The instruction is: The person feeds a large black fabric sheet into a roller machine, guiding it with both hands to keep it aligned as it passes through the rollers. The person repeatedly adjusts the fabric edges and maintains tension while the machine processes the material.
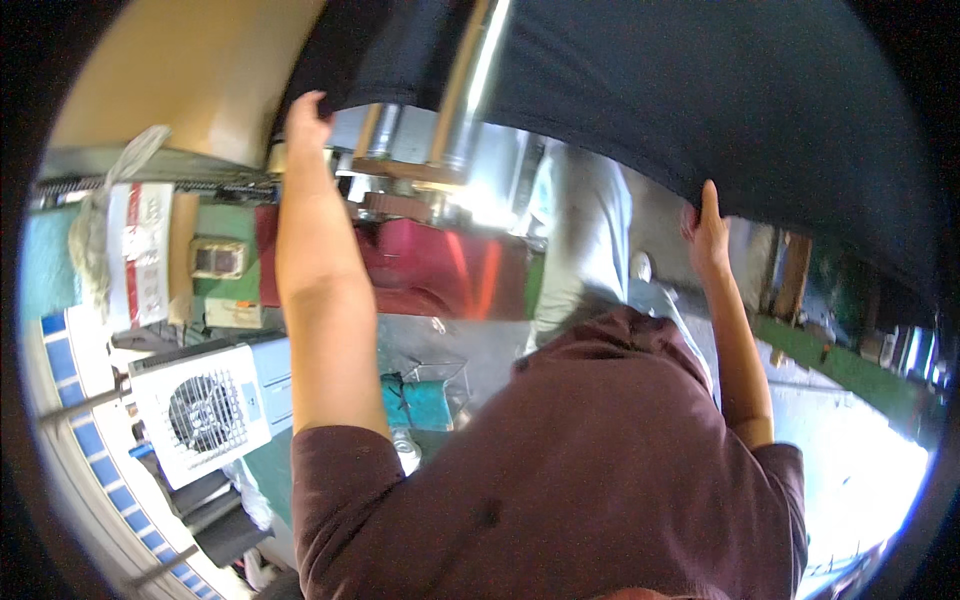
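A wide sheet of dark fabric (660, 90) spans the upper part of the view, its lower edge running across between my hands. My left hand (308, 120) is closed at the left end of that edge; its fingertips are partly hidden against the dark cloth. Farther right, my right hand (708, 235) grips the same edge with the thumb raised and the fingers curled. Both arms are stretched forward. Between the hands, shiny metal rollers (462, 100) of a machine pass beside the cloth, close to my left hand.
Below the rollers is a dark red machine cover (410, 265). A green frame rail (840, 365) runs at the right. To the left stand a white boxed fan (200, 412), a white and red package (140, 250) and a large tan panel (190, 70).
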`<state>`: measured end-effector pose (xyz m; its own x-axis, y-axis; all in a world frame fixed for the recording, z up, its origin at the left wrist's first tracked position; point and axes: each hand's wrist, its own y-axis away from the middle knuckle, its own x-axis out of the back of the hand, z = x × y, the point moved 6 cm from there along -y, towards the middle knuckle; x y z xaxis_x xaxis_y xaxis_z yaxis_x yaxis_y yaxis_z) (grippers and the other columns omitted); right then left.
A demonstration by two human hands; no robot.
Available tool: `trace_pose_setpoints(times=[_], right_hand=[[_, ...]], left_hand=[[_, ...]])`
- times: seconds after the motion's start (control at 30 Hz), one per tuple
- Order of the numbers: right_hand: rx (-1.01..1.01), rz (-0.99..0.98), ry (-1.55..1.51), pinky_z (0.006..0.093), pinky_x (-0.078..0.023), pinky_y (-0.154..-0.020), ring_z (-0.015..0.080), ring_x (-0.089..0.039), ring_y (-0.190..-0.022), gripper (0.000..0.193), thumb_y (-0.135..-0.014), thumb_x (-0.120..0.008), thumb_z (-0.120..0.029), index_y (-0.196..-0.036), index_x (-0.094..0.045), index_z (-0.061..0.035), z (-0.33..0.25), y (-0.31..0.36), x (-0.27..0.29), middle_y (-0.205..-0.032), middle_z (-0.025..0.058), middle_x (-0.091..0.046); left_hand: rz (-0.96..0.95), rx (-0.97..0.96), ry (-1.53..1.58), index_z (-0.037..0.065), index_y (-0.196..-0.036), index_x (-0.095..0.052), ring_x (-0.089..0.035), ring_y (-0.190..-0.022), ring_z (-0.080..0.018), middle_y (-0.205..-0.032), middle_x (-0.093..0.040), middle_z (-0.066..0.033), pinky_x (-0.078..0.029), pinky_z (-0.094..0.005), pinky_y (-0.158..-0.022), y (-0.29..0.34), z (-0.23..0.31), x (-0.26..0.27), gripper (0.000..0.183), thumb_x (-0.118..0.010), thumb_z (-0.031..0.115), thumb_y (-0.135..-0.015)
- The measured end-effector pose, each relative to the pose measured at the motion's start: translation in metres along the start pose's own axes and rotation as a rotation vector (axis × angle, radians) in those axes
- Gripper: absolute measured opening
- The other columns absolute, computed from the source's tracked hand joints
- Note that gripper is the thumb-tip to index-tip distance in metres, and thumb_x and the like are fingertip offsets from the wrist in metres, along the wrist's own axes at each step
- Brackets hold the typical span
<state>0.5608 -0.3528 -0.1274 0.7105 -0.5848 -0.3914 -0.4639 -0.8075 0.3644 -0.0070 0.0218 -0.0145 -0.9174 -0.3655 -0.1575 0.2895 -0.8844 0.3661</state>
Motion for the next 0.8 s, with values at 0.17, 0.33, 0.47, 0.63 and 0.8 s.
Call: trace_pose_setpoints(times=[0.17, 0.33, 0.47, 0.63, 0.8], right_hand=[[-0.006, 0.008, 0.116, 0.0217, -0.025, -0.041, 0.0054, -0.033, -0.043, 0.037, -0.085, -0.051, -0.042, -0.061, -0.043, -0.0157, 0.001, 0.007, -0.039, -0.053, -0.0047, -0.040], [-0.013, 0.017, 0.183, 0.0234, -0.021, -0.042, 0.0079, -0.029, -0.042, 0.046, -0.086, -0.047, -0.048, -0.054, -0.040, -0.0156, 0.014, 0.013, -0.075, -0.048, -0.0042, -0.036], [0.009, -0.207, 0.326, 0.0232, -0.021, -0.042, 0.0068, -0.027, -0.042, 0.049, -0.089, -0.040, -0.047, -0.051, -0.037, -0.0154, 0.011, 0.020, -0.107, -0.048, -0.0042, -0.034], [-0.008, -0.262, 0.399, 0.0238, -0.023, -0.041, 0.0082, -0.029, -0.041, 0.055, -0.089, -0.038, -0.049, -0.046, -0.034, -0.0138, 0.015, 0.022, -0.139, -0.045, -0.0029, -0.034], [-0.080, -0.281, 0.434, 0.0248, -0.023, -0.042, 0.0093, -0.030, -0.041, 0.058, -0.086, -0.041, -0.053, -0.045, -0.037, -0.0125, 0.021, 0.023, -0.167, -0.045, -0.0023, -0.035]], left_hand=[[0.439, -0.101, 0.237, 0.006, -0.104, -0.054, -0.050, -0.092, -0.0217, -0.111, -0.057, -0.0035, -0.040, -0.0393, -0.077, 0.050, 0.011, -0.004, 0.029, -0.044, 0.004, -0.077], [0.446, -0.030, 0.330, 0.006, -0.106, -0.054, -0.052, -0.098, -0.0215, -0.107, -0.058, -0.0037, -0.044, -0.0397, -0.076, 0.043, 0.008, 0.014, 0.028, -0.048, 0.005, -0.078], [0.250, -0.030, 0.148, 0.006, -0.101, -0.056, -0.052, -0.096, -0.0232, -0.104, -0.058, -0.0059, -0.045, -0.0402, -0.074, 0.057, 0.007, -0.020, 0.027, -0.046, 0.001, -0.076], [0.532, -0.063, 0.389, 0.004, -0.102, -0.053, -0.052, -0.094, -0.0244, -0.100, -0.058, -0.0080, -0.045, -0.0427, -0.073, 0.060, 0.007, 0.009, 0.027, -0.048, 0.001, -0.075], [0.411, -0.084, 0.185, 0.000, -0.097, -0.053, -0.053, -0.084, -0.0253, -0.095, -0.058, -0.0108, -0.046, -0.0377, -0.066, 0.065, 0.011, -0.010, 0.029, -0.061, 0.002, -0.070]])
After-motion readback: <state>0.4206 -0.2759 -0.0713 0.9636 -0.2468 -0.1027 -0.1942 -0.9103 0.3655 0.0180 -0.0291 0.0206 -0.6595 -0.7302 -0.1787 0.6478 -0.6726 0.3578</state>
